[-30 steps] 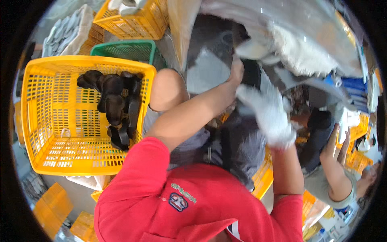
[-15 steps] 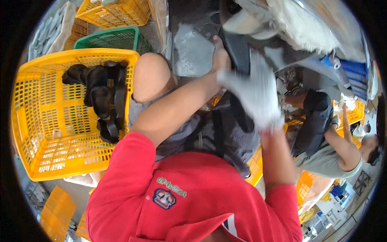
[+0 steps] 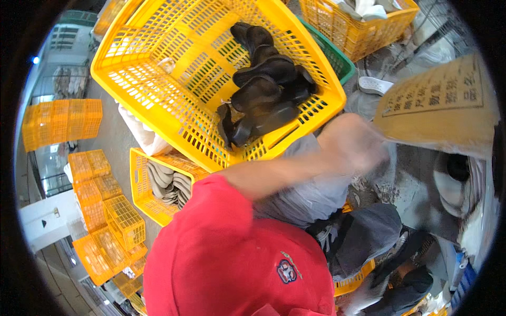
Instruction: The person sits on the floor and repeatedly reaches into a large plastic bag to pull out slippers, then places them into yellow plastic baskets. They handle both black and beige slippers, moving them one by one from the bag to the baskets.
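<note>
My bare left hand (image 3: 361, 147) is smeared by motion in front of my knee, just right of a large yellow crate (image 3: 197, 158). Whether its fingers hold anything is hidden by the blur. Black curved shoe soles (image 3: 263, 95) lie in a loose heap on the right side of that crate. Low in the picture, a blurred white patch looks like my gloved right hand (image 3: 363, 299). It is apart from the left one, and its fingers cannot be made out.
A smaller yellow crate (image 3: 136, 181) below the large one holds grey soles (image 3: 169, 184). A green crate (image 3: 337, 58) stands behind. A brown printed sack (image 3: 437, 105) hangs at the right, near a white shoe (image 3: 374, 85). Orange crates (image 3: 108, 210) are stacked at the left.
The view has swung left, so the large crate now sits top centre. My hands, earlier together on a black shoe sole, have parted. That sole can no longer be made out in them.
</note>
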{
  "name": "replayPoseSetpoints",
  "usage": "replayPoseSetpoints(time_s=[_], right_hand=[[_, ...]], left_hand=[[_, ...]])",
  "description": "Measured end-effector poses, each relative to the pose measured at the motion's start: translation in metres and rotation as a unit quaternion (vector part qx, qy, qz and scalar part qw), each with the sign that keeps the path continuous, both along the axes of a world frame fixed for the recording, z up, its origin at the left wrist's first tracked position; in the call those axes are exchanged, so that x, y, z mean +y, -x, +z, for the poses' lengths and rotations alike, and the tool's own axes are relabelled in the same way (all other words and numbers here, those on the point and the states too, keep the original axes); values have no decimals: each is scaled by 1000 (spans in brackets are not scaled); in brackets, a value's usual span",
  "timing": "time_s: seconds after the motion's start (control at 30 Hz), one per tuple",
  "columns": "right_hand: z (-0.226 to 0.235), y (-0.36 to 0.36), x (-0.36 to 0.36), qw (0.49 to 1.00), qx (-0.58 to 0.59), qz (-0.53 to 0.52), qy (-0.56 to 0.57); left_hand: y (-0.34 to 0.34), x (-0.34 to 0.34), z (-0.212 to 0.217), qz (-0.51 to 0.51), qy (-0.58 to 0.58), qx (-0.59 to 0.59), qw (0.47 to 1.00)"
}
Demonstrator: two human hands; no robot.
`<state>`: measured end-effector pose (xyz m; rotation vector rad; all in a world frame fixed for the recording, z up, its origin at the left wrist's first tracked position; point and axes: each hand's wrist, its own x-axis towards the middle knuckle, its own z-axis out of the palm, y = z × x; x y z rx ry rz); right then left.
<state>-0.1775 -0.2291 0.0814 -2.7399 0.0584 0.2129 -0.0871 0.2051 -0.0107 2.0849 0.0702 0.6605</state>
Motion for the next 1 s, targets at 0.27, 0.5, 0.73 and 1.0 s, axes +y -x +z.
replayPoseSetpoints(time_s=[0.27, 0.5, 0.73, 1.0], right_hand=[[-36, 23, -28, 986, 5, -59, -157], [31, -25, 113, 953, -5, 189, -236], [73, -1, 90, 938, -109, -242, -224], [41, -79, 89, 920, -276, -127, -247]], left_hand=[[118, 264, -69, 91, -155, 270, 946], [45, 10, 139, -354, -114, 96, 923], [11, -143, 30, -123, 222, 285, 924], [-121, -270, 38, -180, 794, 296, 500]])
